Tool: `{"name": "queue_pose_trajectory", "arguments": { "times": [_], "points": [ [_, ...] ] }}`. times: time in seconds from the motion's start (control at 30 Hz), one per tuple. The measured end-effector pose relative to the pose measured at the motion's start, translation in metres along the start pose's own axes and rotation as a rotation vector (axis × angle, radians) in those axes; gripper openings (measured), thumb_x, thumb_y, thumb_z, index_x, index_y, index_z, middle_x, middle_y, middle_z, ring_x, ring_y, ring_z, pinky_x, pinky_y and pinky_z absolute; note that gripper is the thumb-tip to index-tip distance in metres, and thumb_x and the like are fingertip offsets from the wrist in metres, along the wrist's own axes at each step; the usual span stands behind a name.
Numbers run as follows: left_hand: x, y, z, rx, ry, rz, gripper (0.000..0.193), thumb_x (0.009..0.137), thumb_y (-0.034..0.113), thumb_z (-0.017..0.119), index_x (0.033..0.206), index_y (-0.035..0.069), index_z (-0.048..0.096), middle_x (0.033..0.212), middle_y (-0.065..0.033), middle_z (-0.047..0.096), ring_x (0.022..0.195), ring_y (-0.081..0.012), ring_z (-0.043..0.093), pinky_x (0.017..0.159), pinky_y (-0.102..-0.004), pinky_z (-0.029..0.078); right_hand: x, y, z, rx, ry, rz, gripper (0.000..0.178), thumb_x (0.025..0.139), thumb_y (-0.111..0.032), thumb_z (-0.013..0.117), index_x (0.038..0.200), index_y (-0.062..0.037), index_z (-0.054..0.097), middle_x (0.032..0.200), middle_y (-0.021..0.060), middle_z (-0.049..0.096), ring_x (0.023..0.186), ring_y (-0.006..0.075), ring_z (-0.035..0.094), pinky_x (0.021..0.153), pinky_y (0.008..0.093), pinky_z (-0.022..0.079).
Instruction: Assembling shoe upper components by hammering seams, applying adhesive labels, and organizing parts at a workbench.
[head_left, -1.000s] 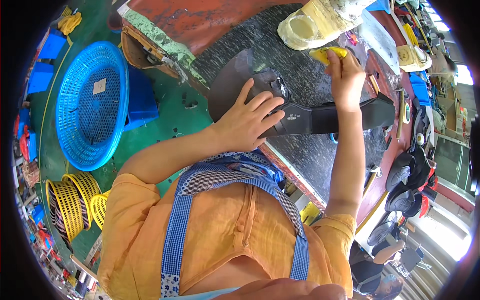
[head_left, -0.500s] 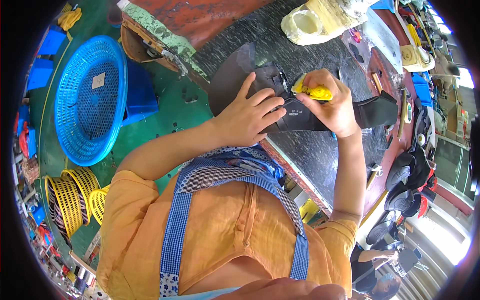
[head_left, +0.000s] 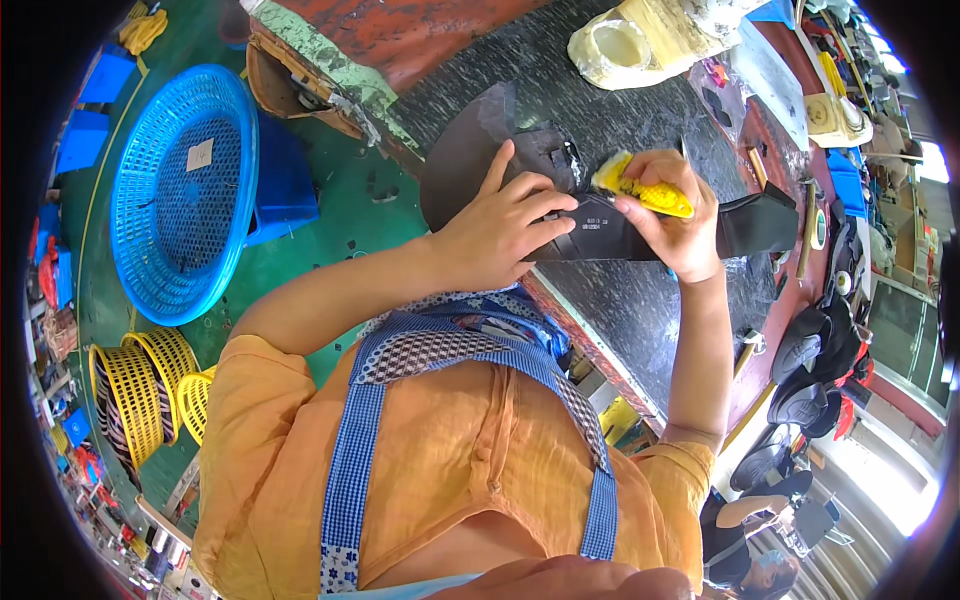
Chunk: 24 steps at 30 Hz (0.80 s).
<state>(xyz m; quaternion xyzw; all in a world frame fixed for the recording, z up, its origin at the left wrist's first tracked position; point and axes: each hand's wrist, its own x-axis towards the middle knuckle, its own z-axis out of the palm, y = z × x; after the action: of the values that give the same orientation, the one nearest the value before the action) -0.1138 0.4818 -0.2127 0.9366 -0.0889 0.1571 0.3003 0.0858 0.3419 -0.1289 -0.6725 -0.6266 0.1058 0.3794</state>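
Note:
A black, flexible shoe-upper piece (head_left: 605, 235) with small pale print lies across the dark tabletop, its far strip reaching right. My left hand (head_left: 505, 222) rests on its left part, fingers stretched and spread, pressing it flat. In my right hand (head_left: 675, 215) is a yellow brush-like piece (head_left: 655, 196) with a pale end, pinched between thumb and fingers just above the black material. Its exact kind is not clear. Beyond my left fingers, the material has a rough patch with white marks (head_left: 572, 165). A rounded dark flap (head_left: 455, 165) spreads left of my left hand.
A crusted pale container (head_left: 650, 45) with a round opening stands at the far side of the table (head_left: 500, 65). Blue (head_left: 180, 200) and yellow baskets (head_left: 140, 395) stand on the green floor at left. Black shoes (head_left: 795, 350) line the right; another person (head_left: 740, 540) sits beyond.
My right hand has shifted slightly right with the yellow brush-like piece, its pale end moving away from my left fingers. My left hand stays nearly in place.

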Motion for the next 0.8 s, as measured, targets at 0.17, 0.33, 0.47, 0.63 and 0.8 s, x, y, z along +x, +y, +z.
{"name": "queue_pose_trajectory", "arguments": {
  "times": [0.17,0.33,0.47,0.63,0.8],
  "points": [
    [-0.001,0.001,0.002,0.001,0.014,0.006,0.053,0.069,0.013,0.075,0.12,0.005,0.065,0.13,-0.0047,0.056,0.125,-0.0239,0.049,0.112,-0.0753,0.011,0.001,0.001,0.002,-0.029,-0.075,0.023,0.033,0.077,-0.006,0.083,0.094,-0.0031,0.055,0.094,0.013,0.065,0.084,0.0235,0.065,0.077,0.0333,0.054],
    [0.0,0.001,0.007,-0.002,0.024,0.044,0.038,0.079,0.009,0.067,0.117,0.007,0.066,0.123,0.0011,0.062,0.124,-0.0174,0.052,0.111,-0.0777,0.01,-0.004,0.003,-0.002,0.005,-0.032,0.014,0.036,0.075,-0.007,0.084,0.094,-0.0035,0.054,0.093,0.0127,0.065,0.084,0.0247,0.066,0.076,0.0349,0.054],
    [-0.005,-0.002,0.007,-0.027,0.056,0.074,0.029,0.084,0.008,0.063,0.112,0.009,0.069,0.12,0.0027,0.063,0.122,-0.0152,0.055,0.111,-0.0782,0.01,0.001,-0.001,0.001,-0.036,-0.077,0.043,0.035,0.076,-0.006,0.083,0.094,-0.0038,0.053,0.094,0.0126,0.065,0.083,0.0245,0.065,0.076,0.0347,0.053],
    [-0.001,-0.001,0.005,-0.108,0.029,0.066,0.024,0.088,0.007,0.06,0.109,0.01,0.071,0.119,0.004,0.063,0.118,-0.0118,0.058,0.11,-0.0792,0.009,0.002,0.002,0.0,0.077,-0.019,0.022,0.031,0.079,-0.006,0.081,0.094,-0.0033,0.053,0.094,0.0125,0.065,0.081,0.0226,0.064,0.076,0.0317,0.052],
    [-0.002,-0.003,0.002,-0.107,0.012,0.051,0.023,0.088,0.007,0.06,0.108,0.01,0.071,0.117,0.0042,0.062,0.116,-0.0115,0.059,0.11,-0.0796,0.009,0.007,-0.001,0.0,-0.057,-0.064,0.079,0.031,0.079,-0.008,0.082,0.091,-0.003,0.054,0.092,0.0116,0.065,0.082,0.0213,0.065,0.075,0.0309,0.053]
  ]
}}
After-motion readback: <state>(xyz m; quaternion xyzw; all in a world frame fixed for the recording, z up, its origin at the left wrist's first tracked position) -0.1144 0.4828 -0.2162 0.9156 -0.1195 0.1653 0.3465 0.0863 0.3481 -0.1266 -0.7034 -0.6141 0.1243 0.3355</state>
